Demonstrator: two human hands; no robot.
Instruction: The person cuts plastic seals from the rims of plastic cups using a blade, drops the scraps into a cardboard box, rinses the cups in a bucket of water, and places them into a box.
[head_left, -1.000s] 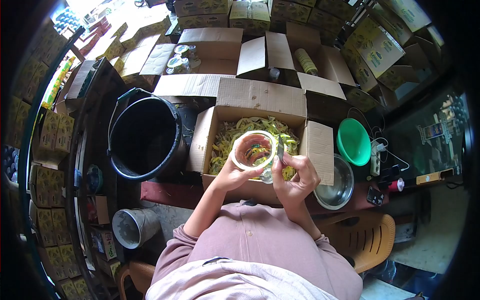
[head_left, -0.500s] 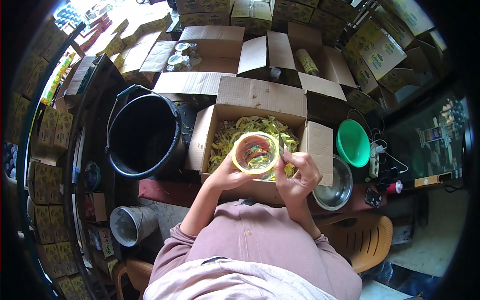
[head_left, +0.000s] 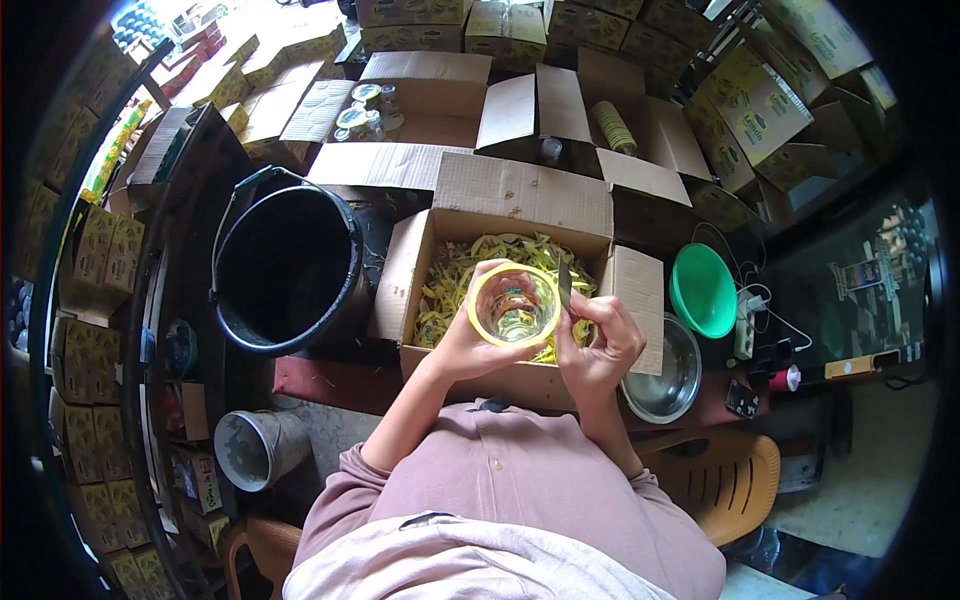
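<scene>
My left hand is wrapped round a clear plastic cup with a yellow rim, its open mouth facing up at me. Printed colours show through the cup's wall. Pinched between the thumb and fingers of my right hand is a small dark blade, upright beside the cup's right rim. Its handle, if any, is hidden by my fingers. Both hands are over an open cardboard box, which holds a heap of thin yellow strips.
A black bucket stands left of the box. At right are a green bowl, a metal bowl and a power strip. Behind, open cartons hold lidded cups and a stack of yellow-rimmed cups. A grey bucket is lower left.
The cup has turned slightly in my left hand, whose fingers now show higher along its left side. The blade stays close to the rim. The surroundings have barely shifted.
</scene>
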